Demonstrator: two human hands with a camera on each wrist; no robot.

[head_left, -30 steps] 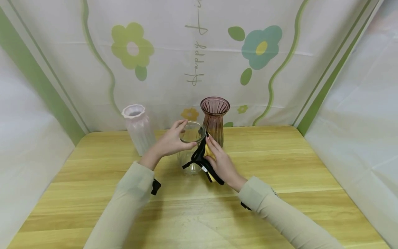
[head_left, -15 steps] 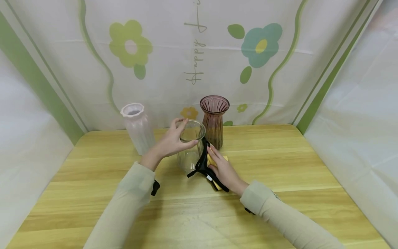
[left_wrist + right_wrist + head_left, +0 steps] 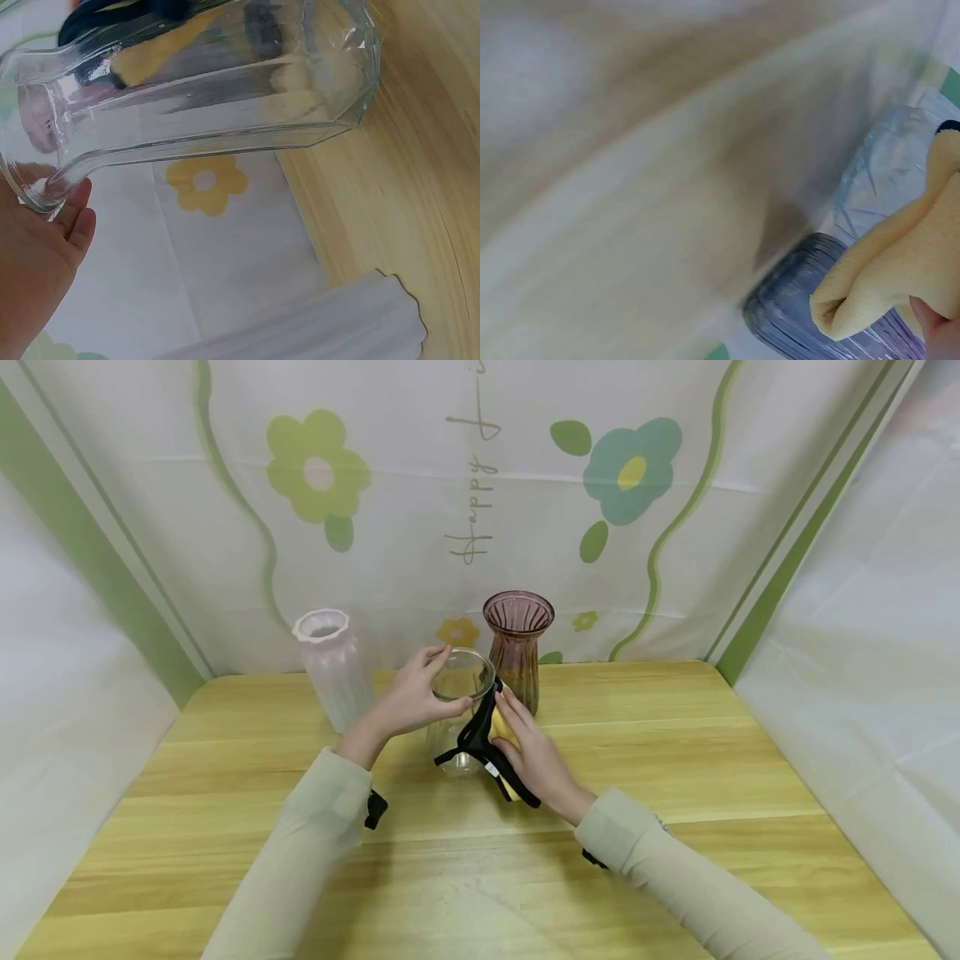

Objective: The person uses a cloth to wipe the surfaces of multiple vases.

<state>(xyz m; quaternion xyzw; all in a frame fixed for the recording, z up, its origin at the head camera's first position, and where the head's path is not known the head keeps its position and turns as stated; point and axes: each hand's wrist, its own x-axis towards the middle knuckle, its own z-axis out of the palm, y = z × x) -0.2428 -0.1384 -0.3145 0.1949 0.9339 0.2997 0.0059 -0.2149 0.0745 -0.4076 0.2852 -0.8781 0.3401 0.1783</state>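
A clear glass vase [image 3: 444,737] stands at the middle of the wooden table. My left hand [image 3: 411,700] grips its rim, with the thumb in front and the fingers behind; the left wrist view shows that hand [image 3: 37,262] at the vase's neck [image 3: 67,112]. Against the vase's right side, my right hand [image 3: 542,766] holds a yellow cloth with black edging [image 3: 504,727]. The cloth is bunched and partly hidden under the fingers. In the right wrist view the folded yellow cloth [image 3: 900,262] hides part of the glass, and just the thumb [image 3: 934,330] shows clearly.
Close behind the cloth stands a purple-to-amber ribbed vase [image 3: 517,664]. A pale pink and white vase [image 3: 341,685] stands to the left of the left hand. The wooden table [image 3: 675,752] meets a flower-printed curtain [image 3: 405,527] at the back.
My right hand has slid the cloth down the vase's side, then back up to about where it was. My left hand has stayed at the rim.
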